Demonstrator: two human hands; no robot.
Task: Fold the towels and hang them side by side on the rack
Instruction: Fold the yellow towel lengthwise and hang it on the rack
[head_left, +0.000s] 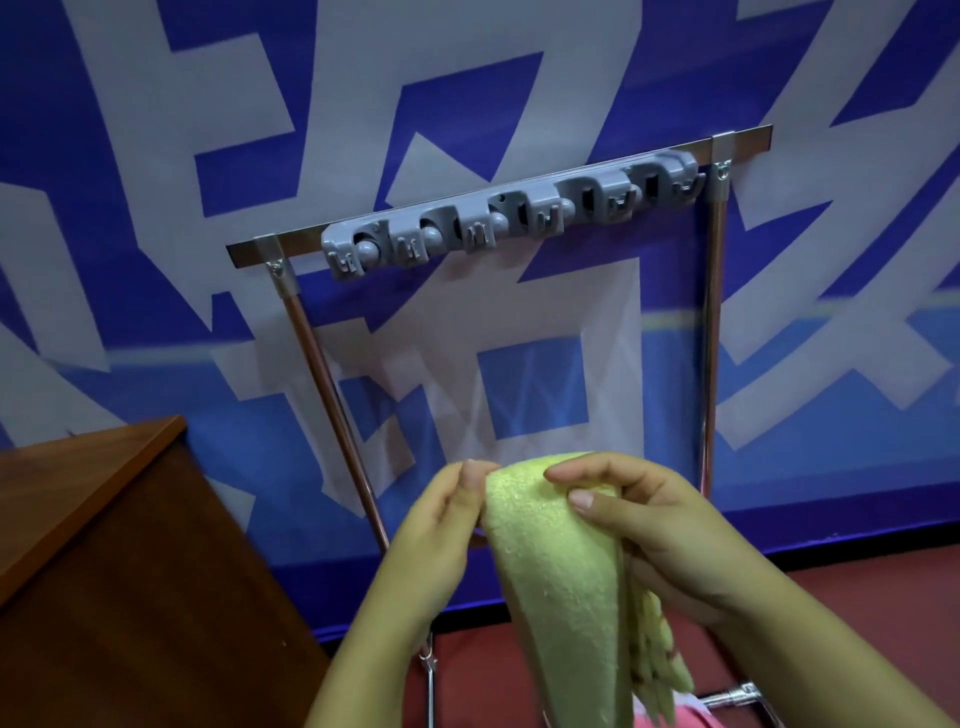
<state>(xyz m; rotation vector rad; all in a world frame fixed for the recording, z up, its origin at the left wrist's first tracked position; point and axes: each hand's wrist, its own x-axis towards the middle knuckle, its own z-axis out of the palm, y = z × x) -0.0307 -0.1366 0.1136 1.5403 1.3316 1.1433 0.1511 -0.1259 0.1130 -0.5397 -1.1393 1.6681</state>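
Towel (561, 582) hangs lengthwise downward, pinched by both hands.

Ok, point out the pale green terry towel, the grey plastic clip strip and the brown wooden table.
Pale green terry towel (556, 561): head view, its front face.
Grey plastic clip strip (511, 210): head view, a middle clip.
Brown wooden table (104, 545): head view, its top.

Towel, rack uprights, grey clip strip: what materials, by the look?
Towel: pale green terry cloth, likely cotton or microfibre; nubby looped pile, hangs limp from both hands. Rack uprights: metal tube, polished, copper-tinted sheen with bright highlights. Clip strip: moulded plastic, it seems; matte grey, rounded shapes.
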